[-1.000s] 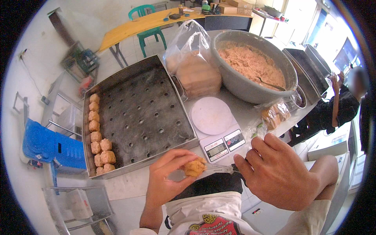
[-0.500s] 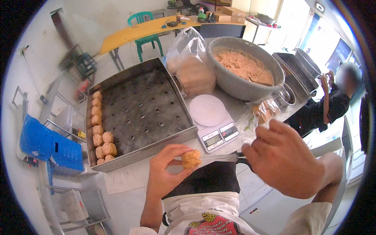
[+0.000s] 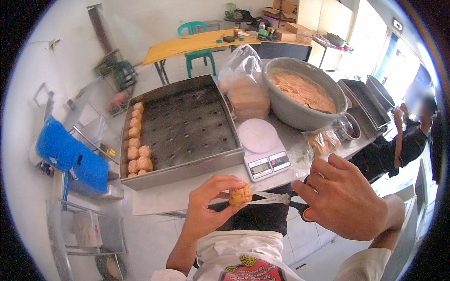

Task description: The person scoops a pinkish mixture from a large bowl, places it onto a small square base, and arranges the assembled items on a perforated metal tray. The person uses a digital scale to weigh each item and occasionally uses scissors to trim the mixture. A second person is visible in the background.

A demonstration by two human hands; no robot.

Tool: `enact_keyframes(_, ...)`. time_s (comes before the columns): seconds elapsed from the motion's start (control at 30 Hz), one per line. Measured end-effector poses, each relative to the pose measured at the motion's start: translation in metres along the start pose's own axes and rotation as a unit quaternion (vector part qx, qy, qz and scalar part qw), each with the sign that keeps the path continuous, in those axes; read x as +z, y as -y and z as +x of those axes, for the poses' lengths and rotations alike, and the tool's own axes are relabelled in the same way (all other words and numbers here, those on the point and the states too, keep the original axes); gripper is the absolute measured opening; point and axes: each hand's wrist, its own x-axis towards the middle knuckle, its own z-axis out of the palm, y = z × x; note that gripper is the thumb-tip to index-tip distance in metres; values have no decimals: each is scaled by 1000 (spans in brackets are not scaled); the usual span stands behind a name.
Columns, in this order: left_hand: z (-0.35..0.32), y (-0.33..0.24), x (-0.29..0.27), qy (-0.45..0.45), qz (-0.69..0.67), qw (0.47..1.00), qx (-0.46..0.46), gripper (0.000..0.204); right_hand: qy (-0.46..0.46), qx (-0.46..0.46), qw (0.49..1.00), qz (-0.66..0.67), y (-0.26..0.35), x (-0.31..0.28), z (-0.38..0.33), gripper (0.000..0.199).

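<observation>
In my left hand (image 3: 206,205), thumb and fingers pinch a small golden-brown fried tofu puff-like piece (image 3: 240,195) from its two sides. My right hand (image 3: 347,200) grips the black and orange handles of a pair of scissors (image 3: 275,198). The parted blades point left and reach the piece, one in front of it and one passing behind it. Beyond my left hand lies a large dark metal tray (image 3: 185,169), where filled, lumpy pieces (image 3: 135,143) line the left side. A white kitchen scale (image 3: 258,136) stands just past my hands, its plate bare.
A grey tub (image 3: 300,116) of pinkish-orange mixture (image 3: 300,88) stands beyond the scale, beside a clear bag (image 3: 244,96) of brown contents. Nearer right lies a plastic bag (image 3: 323,141) of golden pieces. A person (image 3: 393,145) in black works at far right.
The scissors, blurred before, now show plainly with parted blades at the piece. My right hand has come slightly lower. The view has shifted, so the tray and table appear further right.
</observation>
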Motion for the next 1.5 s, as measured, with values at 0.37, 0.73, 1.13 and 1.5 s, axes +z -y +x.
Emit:
enact_keyframes(0.37, -12, -33, 17, -26, 18, 999, -18, 46, -71, -72, 995, 24, -21, 11, -18, 37)
enact_keyframes(0.73, -15, -43, 29, -27, 15, 998, -61, 48, -140, -115, 983, 37, -41, 31, -16, 46)
enact_keyframes(1.13, 3, -14, 43, -47, -219, 971, -79, 51, -112, -178, 969, 132, -85, 52, 13, 52)
enact_keyframes(1.5, 35, 15, 17, 20, -232, 965, -117, 49, -104, -205, 959, 167, -117, 63, 56, 52)
